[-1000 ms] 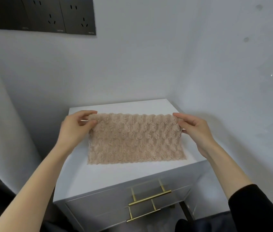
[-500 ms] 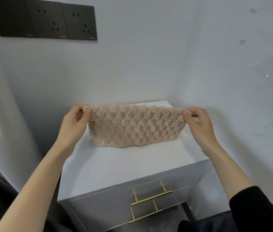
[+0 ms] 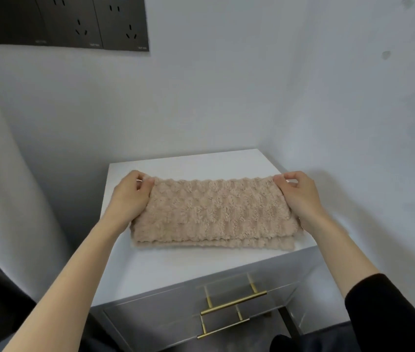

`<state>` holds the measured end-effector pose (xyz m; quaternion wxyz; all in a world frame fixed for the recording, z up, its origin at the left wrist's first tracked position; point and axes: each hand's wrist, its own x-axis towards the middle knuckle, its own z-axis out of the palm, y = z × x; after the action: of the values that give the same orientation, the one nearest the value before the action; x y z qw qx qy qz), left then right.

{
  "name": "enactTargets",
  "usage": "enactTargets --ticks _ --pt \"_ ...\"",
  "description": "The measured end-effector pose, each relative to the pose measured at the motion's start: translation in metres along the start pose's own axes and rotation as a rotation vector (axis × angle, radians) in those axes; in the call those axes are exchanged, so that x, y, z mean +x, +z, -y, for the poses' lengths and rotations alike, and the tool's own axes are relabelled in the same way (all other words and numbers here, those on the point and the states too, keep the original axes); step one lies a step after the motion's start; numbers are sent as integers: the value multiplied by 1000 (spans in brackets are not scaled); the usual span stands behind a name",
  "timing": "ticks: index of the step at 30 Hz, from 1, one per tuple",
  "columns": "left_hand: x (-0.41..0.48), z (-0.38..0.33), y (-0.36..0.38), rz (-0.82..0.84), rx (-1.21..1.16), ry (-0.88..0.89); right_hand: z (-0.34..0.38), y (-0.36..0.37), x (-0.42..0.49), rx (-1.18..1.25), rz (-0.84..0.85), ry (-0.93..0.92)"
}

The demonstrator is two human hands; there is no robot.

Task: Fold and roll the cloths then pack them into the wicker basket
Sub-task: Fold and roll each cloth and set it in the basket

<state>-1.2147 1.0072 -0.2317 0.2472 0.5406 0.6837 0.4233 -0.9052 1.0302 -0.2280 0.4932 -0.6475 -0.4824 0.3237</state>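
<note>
Cloth [image 3: 214, 214] folded on cabinet [image 3: 175, 270]; left hand [image 3: 130, 196] and right hand [image 3: 300, 196] pinching far corners. Rolling, packing left; basket unseen.

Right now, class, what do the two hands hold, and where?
The beige cloth: the left hand pinches its far left corner, the right hand its far right corner.

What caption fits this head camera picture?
Two hands, left hand and right hand, fold a beige cloth on a white cabinet.
</note>
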Motion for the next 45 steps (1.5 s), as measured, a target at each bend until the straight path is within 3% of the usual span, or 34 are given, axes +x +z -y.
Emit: enactTargets --ticks 6,8,10,15,28,33,38,42,45 --pt "0 9 14 -41 353 108 -15 2 11 -225 -6 -104" --pt "-2 8 12 -88 502 135 -16 -1 11 -371 -1 -155" --pt "-3 8 10 -25 563 64 -16 -4 9 -594 9 -170" --pt "-10 11 9 132 729 -50 -17 -11 0 -909 202 39" --pt "-4 13 12 97 281 9 -2 -19 -21 -589 101 -168" --pt "-12 17 10 81 371 75 -8 -21 -33 -648 154 -161" --pt "-24 16 8 36 681 140 -13 -21 -35 -834 155 -151" --pt "-33 4 12 -100 784 246 -8 -5 -46 -940 -20 -416" --pt "-38 -9 32 -30 660 434 -4 28 -59 -869 98 -617"
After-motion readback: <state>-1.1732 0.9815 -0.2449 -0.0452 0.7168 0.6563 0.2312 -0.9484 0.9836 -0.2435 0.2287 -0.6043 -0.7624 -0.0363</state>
